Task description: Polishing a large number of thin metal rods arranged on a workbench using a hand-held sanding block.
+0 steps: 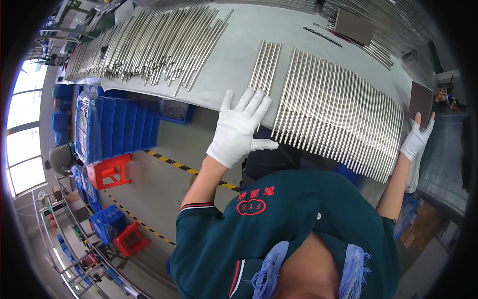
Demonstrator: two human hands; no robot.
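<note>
We list: left hand [240, 127], gloved, fingers spread over a small rod group [266, 65], grasping nothing; right hand [417, 139], gloved, fingers extended at a brown pad [420, 102], grip we cannot tell; large rod row [338, 114], on table [235, 55] between both hands.

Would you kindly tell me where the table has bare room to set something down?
The table is bare between the left rod pile and the small rod group, and beyond the wide rod row up to the dark drill bit. It is crowded where the pile and row lie.
</note>
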